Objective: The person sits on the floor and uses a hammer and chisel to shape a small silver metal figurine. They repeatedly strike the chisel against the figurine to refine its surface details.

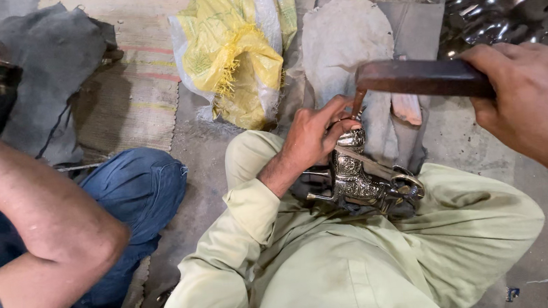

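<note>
While my left hand (315,134) pinches a punch (357,102) on the silver figurine (358,176), my right hand (534,108) grips the mallet (423,78) at two o'clock; a skewed blow risks fingers.

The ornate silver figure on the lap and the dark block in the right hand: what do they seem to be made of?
The ornate silver figure looks like cast metal, polished: it shines brightly and carries relief patterns. The dark reddish-brown block, gripped by the right hand, seems to be smooth worn wood, matte with a dull sheen; its grain cannot be seen.
</note>
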